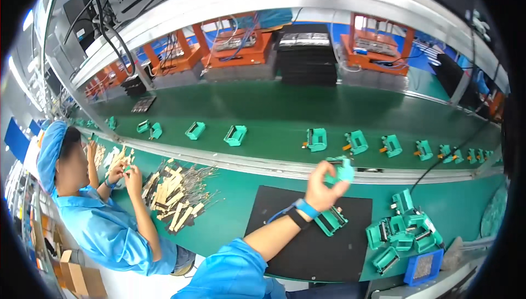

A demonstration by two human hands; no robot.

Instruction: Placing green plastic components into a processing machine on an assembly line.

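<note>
My left hand [324,186] is closed around a teal plastic housing [344,170], above the near edge of the green conveyor belt [219,101]. A blue strap and a black band circle that wrist. Below the hand, another teal housing with a dark bar [331,222] lies on the black mat [307,249], partly hidden by my wrist. My right hand is out of view. To the right of the mat lies a pile of several similar housings [402,225].
Several teal housings [357,142] stand in a row along the belt. A blue tray [423,267] sits at the near right. On the left a co-worker [109,228] handles small parts beside a heap of cream strips and wires [175,195]. A metal rail [263,167] borders the belt.
</note>
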